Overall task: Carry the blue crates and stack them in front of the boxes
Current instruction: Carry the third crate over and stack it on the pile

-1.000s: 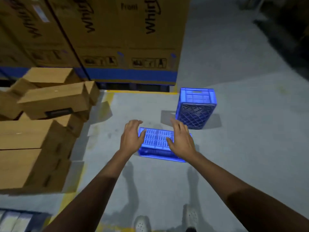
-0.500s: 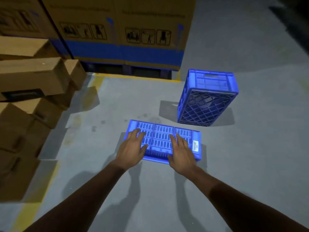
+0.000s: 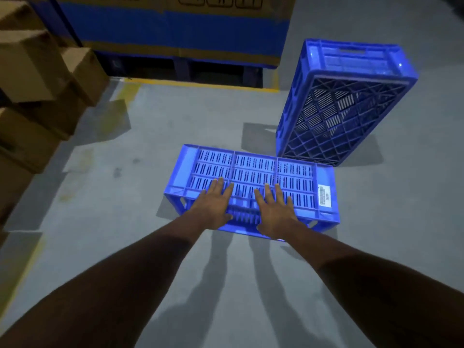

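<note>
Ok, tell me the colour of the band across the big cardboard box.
Blue, on the brown cardboard box; seen in the head view.

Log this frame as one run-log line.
phase: reaching for crate | left hand: open, flat on low crate | right hand: open, flat on it | second crate: on end, behind-right | stack: not started

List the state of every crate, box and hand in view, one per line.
Flat blue crate: lying on the floor on its side, slotted wall facing up, label at its right end.
Standing blue crate: upright on one end, lattice bottom facing the camera, not stacked.
Left hand: open, palm down over the flat crate.
Right hand: open, palm down over the flat crate.
Cardboard boxes: closed, piled at left.
</note>
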